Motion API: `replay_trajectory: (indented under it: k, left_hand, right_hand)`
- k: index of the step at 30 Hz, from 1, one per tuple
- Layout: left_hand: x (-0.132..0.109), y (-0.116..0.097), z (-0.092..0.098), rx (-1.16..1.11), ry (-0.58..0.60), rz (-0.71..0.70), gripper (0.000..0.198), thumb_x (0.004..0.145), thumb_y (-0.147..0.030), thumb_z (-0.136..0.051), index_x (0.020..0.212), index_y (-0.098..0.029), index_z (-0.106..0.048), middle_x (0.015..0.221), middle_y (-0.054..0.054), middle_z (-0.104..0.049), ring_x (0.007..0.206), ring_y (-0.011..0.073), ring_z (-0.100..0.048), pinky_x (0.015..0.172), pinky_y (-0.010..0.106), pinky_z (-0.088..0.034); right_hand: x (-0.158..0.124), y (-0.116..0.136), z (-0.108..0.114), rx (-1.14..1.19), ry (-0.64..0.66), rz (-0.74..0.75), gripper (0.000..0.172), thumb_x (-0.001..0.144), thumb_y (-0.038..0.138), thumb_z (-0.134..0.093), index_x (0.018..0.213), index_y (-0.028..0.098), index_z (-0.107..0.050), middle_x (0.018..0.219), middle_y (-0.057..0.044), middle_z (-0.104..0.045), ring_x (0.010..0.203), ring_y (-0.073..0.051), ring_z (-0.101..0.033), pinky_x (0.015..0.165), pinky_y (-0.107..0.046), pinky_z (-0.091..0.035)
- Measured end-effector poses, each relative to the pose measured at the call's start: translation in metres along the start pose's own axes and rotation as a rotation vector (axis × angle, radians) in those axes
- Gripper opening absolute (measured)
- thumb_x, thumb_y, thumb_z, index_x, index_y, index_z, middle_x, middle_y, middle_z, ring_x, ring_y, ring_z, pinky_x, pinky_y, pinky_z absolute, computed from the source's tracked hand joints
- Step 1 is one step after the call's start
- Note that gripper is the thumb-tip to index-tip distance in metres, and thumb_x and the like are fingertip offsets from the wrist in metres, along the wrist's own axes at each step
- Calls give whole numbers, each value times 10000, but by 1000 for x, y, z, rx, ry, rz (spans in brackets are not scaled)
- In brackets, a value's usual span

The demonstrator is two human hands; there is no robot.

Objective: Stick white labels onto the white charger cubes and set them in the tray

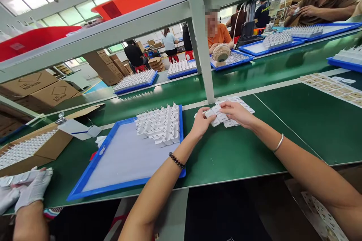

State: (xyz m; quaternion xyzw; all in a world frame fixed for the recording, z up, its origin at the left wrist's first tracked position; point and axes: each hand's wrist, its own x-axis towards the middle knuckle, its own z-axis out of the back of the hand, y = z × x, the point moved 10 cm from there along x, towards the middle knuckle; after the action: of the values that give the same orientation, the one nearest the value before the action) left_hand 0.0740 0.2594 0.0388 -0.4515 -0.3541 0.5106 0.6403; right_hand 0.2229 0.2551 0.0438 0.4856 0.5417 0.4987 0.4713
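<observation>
My left hand (200, 124) is closed, thumb and fingers pinching a small white rounded-square piece (209, 113) above the green table. Close beside it, my right hand (236, 113) has its fingertips closed on the edge of a similar white piece (216, 109). Whether the pieces are joined cannot be made out. Under and behind my hands lie several more white flat pieces (245, 104) in rows. To the left is a blue-rimmed tray (113, 130), with rows of white parts with upright pins (161, 124) in its far right corner.
A co-worker's gloved hands (31, 188) hold white parts at the left, near an open cardboard box (53, 145). A shelf post (201, 37) stands just beyond my hands. A sheet of beige labels (336, 88) lies right. Across the green belt (237, 79) are more trays and people.
</observation>
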Motion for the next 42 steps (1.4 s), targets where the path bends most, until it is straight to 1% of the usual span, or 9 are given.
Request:
replay_trajectory:
  k: [5, 9, 15, 20, 23, 26, 33, 39, 42]
  left_hand:
    - [-10, -12, 8, 107, -11, -161, 509, 891, -209, -679, 1381, -220, -539, 915, 26, -710, 773, 187, -658, 827, 350, -552]
    - [-19, -27, -4, 336, 70, -335, 377, 979, -261, -540, 1340, -172, -600, 1300, 136, -674, 1189, 285, -633, 1086, 451, -482]
    - [-16, -18, -12, 335, 237, -242, 506, 1005, -324, -480, 1478, -154, -539, 1497, 150, -548, 1412, 286, -504, 1233, 422, -348]
    - [-16, -26, -9, 213, 274, -280, 394, 1009, -420, -480, 1077, -140, -748, 1066, 87, -743, 1005, 235, -639, 951, 354, -470]
    - [-14, -26, -7, 117, 264, -248, 422, 990, -472, -504, 817, -141, -699, 768, 25, -644, 750, 160, -541, 725, 294, -414]
    - [-12, -24, -7, 23, 271, -225, 489, 970, -546, -522, 701, -148, -615, 679, -2, -534, 664, 125, -447, 633, 278, -346]
    - [-8, -16, -9, -107, 322, -139, 559, 948, -603, -574, 622, -150, -543, 566, -31, -430, 550, 84, -357, 538, 250, -280]
    - [-4, -1, -4, -237, 221, 37, 369, 980, -400, -603, 711, -153, -556, 567, -33, -536, 476, 70, -481, 495, 199, -402]
    - [-7, 3, -12, -209, 262, 70, 218, 968, -242, -554, 773, -150, -587, 583, -5, -607, 479, 114, -588, 499, 220, -457]
  right_hand:
    - [-7, -11, -16, 26, 104, -58, 412, 608, 391, -916, 887, 176, -703, 836, -31, -730, 750, -138, -629, 666, -247, -466]
    - [-8, -20, -26, 35, 156, -93, 442, 589, 454, -921, 831, 166, -688, 769, -33, -705, 721, -157, -618, 630, -263, -441]
    - [-8, -28, -31, 24, 163, -85, 398, 579, 438, -904, 757, 164, -677, 706, -3, -661, 680, -150, -573, 651, -280, -423]
    - [-14, -23, -35, 14, 182, -51, 336, 589, 394, -893, 743, 162, -704, 705, 2, -659, 675, -149, -554, 650, -281, -404]
    - [-20, -17, -40, 19, 214, -40, 338, 588, 394, -910, 726, 160, -709, 686, -1, -650, 660, -146, -552, 631, -276, -407]
    - [-23, -13, -41, 26, 238, -38, 345, 590, 404, -926, 715, 160, -715, 683, -6, -663, 645, -138, -556, 606, -262, -408]
    - [-24, -13, -42, 26, 304, -33, 327, 620, 406, -936, 762, 161, -771, 730, -35, -733, 669, -157, -629, 617, -264, -470]
    - [-28, -3, -45, 39, 288, 25, 326, 615, 413, -948, 765, 177, -781, 762, -36, -752, 692, -172, -659, 628, -277, -510]
    - [-28, 2, -41, 52, 261, 38, 340, 664, 459, -915, 806, 180, -782, 794, -47, -763, 699, -183, -675, 644, -299, -533]
